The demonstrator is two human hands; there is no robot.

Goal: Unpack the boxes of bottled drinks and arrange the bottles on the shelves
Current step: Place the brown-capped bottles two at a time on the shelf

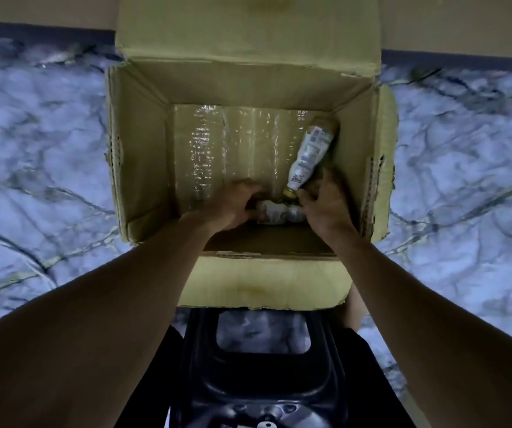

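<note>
Indoor room of unclear kind, marble-veined floor (pixel 32 143), dark skirting (pixel 32 28), open cardboard box (pixel 143 156)

We count one open cardboard box (pixel 137 168). Inside it are two bottles: one tilted bottle (pixel 310 152) with a white label, and one lying bottle (pixel 279 213), partly hidden. One sheet of clear plastic film (pixel 217 143) covers the box bottom. Two hands are in the box, one left hand (pixel 233 205) and one right hand (pixel 325 208). We also count one black stool (pixel 264 381).
</note>
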